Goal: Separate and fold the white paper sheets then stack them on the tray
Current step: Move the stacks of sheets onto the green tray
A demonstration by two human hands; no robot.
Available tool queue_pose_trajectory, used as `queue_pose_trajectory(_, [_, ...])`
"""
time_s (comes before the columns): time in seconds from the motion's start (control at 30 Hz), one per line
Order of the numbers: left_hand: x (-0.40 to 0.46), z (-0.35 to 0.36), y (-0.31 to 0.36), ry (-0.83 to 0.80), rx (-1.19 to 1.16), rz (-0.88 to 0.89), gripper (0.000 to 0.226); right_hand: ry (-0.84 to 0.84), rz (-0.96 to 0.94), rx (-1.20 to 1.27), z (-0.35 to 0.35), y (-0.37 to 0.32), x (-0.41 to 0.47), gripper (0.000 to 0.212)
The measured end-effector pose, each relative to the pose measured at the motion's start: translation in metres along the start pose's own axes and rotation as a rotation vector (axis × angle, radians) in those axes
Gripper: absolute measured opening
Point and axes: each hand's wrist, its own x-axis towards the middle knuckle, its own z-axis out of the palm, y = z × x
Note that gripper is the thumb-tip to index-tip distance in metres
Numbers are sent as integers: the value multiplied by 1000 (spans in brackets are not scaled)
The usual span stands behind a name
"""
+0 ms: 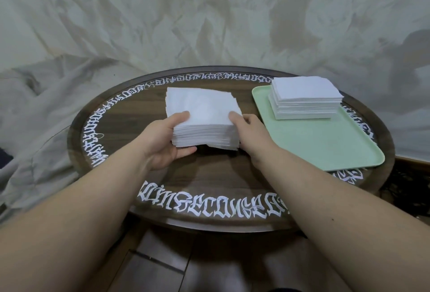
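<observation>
While both hands work at mid-table, a thick pile of white paper sheets (204,117) sits between them, its near edge lifted off the round wooden table (209,175). The left hand (166,142) grasps the pile's near left corner, thumb on top and fingers beneath. The right hand (251,133) clasps the near right corner. Toward the table's right edge, a pale green tray (325,142) carries a folded stack (304,98) in its far left corner.
</observation>
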Motion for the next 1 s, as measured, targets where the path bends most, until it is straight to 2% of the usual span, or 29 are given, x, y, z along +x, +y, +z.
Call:
queue_pose_trajectory(0.1, [-9, 16, 14, -47, -28, 84, 15, -85, 197, 407, -10, -10, -2, 58])
queue_pose_trajectory(0.2, [-17, 42, 27, -98, -4, 130, 15, -179, 258, 614, -39, -17, -8, 66])
queue_pose_trajectory(0.3, [-17, 77, 32, -147, 16, 125, 15, -68, 185, 745, -79, -22, -8, 65])
queue_pose_trajectory(0.37, [-13, 104, 27, -151, 47, 102, 14, 54, 130, 720, -111, -25, -8, 60])
queue_pose_trajectory(0.43, [-6, 134, 17, -154, 76, 60, 17, 165, 89, 629, -142, -25, -9, 54])
queue_pose_trajectory(0.5, [2, 163, 3, -157, 90, 9, 20, 273, 52, 487, -170, -15, -8, 38])
queue_pose_trajectory(0.53, [6, 176, -5, -151, 100, -16, 20, 313, 39, 390, -180, -7, -8, 28])
queue_pose_trajectory(0.6, [13, 197, -21, -126, 118, -54, 20, 347, 34, 166, -195, 14, -5, 22])
queue_pose_trajectory(0.73, [15, 221, -42, -79, 165, -63, 6, 402, -28, -391, -215, 48, 0, 34])
queue_pose_trajectory(0.8, [18, 224, -47, -51, 207, -31, 8, 433, -89, -580, -221, 53, 0, 43])
queue_pose_trajectory(1.0, [23, 207, -45, -32, 277, 38, 19, 396, -90, -694, -202, 57, -3, 59])
